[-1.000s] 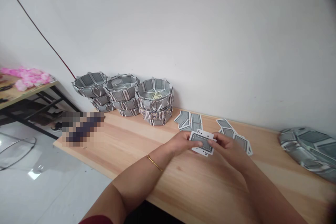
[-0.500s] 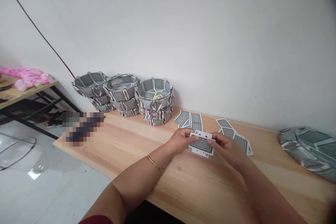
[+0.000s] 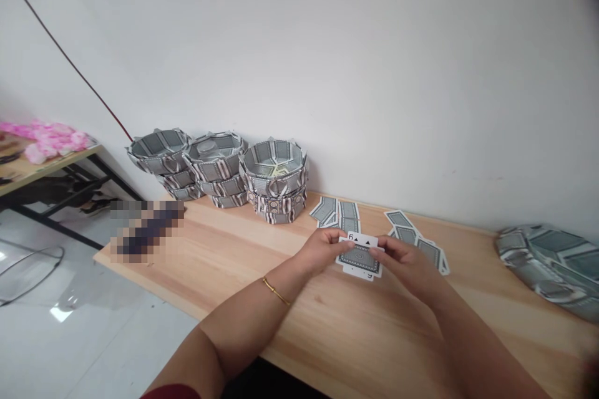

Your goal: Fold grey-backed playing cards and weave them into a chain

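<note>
Above the wooden table [image 3: 327,324], both hands pinch a small set of playing cards [image 3: 359,257]. One card shows its grey patterned back; a six with black pips sticks out above and below it. My left hand [image 3: 322,250] grips the left edge, thumb on top. My right hand [image 3: 400,259] closes on the right edge in the same way. Just beyond the hands lie loose grey-backed cards, one group [image 3: 349,215] behind the left hand and another group [image 3: 406,235] behind the right. The undersides of the held cards are hidden.
Bowl-like rings built from folded cards stand stacked by the wall: a left stack [image 3: 161,153], a middle stack [image 3: 218,165] and a right stack [image 3: 276,184]. A bigger folded-card piece [image 3: 547,268] sits at far right. Pink flowers [image 3: 56,140] lie on another table.
The held cards and both hands stay nearly still. The view has shifted very slightly; no card has visibly been picked up or put down.
</note>
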`<state>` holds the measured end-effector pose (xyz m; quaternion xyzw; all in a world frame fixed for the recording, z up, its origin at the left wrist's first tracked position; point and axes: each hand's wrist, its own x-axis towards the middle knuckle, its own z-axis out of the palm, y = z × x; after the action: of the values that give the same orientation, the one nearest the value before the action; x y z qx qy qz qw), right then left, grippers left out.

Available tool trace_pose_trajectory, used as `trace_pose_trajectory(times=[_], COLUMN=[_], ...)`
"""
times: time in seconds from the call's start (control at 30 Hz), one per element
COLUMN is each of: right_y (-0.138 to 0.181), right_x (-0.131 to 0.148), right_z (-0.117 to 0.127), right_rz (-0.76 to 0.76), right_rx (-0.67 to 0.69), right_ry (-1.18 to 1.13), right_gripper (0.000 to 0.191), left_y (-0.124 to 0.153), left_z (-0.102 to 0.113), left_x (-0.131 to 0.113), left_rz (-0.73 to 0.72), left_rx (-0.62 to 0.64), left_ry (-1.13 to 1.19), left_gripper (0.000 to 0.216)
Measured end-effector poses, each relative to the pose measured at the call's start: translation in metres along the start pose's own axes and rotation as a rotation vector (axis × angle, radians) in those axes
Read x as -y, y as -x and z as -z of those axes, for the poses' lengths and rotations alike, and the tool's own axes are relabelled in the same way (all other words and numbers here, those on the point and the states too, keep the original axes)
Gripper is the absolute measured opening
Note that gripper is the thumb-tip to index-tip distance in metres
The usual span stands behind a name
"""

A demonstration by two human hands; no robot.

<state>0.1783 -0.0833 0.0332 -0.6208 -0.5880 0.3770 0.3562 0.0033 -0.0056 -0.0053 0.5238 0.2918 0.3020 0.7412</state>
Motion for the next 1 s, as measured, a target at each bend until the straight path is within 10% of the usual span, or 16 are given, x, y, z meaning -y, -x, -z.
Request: trace_pose_trajectory(times=[1.0], right_y=[-0.0003], right_x=[-0.0067], right_z=[0.0002], right_rz=[0.030], right_rx=[-0.014], right_ry=[0.031], right_gripper=[0.035], left_y=[-0.0012], left_z=[-0.0002], left_x=[0.0002], left_rz=[-0.009], left_rx=[-0.011], left_ry=[0.035], left_gripper=[0.036])
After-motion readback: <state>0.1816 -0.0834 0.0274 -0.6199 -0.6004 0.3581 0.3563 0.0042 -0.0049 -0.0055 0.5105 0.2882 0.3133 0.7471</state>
